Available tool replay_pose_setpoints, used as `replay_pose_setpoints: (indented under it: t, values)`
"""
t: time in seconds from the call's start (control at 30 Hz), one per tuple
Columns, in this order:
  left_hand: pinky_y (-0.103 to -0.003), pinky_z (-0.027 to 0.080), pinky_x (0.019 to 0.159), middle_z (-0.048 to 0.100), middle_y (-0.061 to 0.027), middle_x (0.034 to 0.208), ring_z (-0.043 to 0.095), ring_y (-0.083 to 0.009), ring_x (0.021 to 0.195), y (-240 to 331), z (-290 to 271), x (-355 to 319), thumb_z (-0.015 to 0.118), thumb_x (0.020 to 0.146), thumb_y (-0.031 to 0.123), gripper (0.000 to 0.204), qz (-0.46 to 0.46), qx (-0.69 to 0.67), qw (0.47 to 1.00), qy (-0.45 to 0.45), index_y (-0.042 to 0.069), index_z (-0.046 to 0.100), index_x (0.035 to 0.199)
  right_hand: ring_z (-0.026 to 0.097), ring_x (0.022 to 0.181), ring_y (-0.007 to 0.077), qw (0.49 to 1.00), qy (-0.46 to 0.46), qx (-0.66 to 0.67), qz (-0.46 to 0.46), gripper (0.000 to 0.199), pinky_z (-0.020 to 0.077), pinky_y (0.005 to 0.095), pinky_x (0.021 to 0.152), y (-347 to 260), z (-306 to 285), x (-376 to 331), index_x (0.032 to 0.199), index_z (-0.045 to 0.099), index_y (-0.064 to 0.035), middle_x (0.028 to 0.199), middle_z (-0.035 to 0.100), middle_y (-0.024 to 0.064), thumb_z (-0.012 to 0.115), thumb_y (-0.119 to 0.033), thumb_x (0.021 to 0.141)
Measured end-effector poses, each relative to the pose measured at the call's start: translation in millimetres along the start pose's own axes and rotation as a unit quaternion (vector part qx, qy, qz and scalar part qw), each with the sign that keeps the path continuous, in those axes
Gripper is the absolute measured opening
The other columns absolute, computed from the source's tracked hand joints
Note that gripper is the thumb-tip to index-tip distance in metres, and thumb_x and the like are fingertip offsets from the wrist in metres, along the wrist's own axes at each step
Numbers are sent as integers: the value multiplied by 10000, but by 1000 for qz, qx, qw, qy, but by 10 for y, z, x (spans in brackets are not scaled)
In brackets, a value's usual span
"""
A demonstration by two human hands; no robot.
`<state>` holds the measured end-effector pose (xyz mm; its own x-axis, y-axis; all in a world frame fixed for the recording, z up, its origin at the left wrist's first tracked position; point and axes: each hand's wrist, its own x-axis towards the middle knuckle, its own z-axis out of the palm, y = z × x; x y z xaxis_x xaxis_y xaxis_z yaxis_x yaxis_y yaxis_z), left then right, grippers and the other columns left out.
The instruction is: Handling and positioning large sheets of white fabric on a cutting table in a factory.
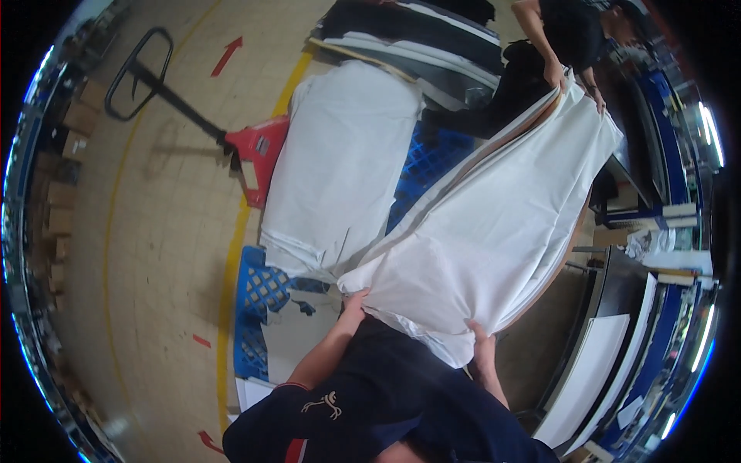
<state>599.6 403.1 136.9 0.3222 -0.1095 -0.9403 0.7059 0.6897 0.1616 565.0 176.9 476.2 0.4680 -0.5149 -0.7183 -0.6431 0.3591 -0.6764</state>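
Observation:
A sagging bundle of large white fabric-like sheets (471,231) stretches from me to a co-worker at the far right, with brown layers showing along its edges. My left hand (354,302) is closed on the bundle's near left corner. At the near right corner, my right hand (483,349) grips the same bundle, its thumb on top. The co-worker's hands (556,75) hold the far end. Left of the bundle lies a pile of similar white sheets (347,147) on a blue plastic pallet (258,279).
A red pallet jack (258,158) with a black handle stands at the pallet's left. Dark and white sheets (432,42) are stacked at the far end. Along the right stands a rack with white panels (590,370). Yellow lines (230,309) mark the floor.

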Motion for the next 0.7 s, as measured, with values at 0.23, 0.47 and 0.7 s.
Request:
replay_pose_setpoints:
  t: [0.23, 0.47, 0.7]
  values:
    - [-477, 437, 882, 554, -157, 1100, 548, -334, 986, 245, 1099, 167, 666, 730, 138, 455, -92, 24, 988, -118, 3, 491, 1129, 566, 960, 244, 997, 49, 57, 0, 545, 441, 330, 826, -519, -334, 452, 1155, 481, 126, 1084, 577, 192, 646, -205, 755]
    - [-459, 395, 948, 528, -124, 1203, 500, -307, 1098, 450, 2694, 257, 542, 820, 244, 455, -11, 175, 968, -177, 47, 471, 1223, 582, 940, 211, 998, 3, 22, -60, 442, 440, 325, 835, -1252, -777, 1294, 1092, 556, 69, 1038, 618, 146, 633, -236, 783]
    - [-457, 380, 984, 497, -166, 1244, 482, -315, 1145, 1173, 4426, 351, 392, 870, 356, 537, 57, 222, 920, -317, -1, 421, 1270, 620, 851, 215, 963, -131, 25, -235, 380, 465, 319, 777, -2787, -709, 2000, 996, 596, 66, 910, 648, 185, 600, -266, 812]
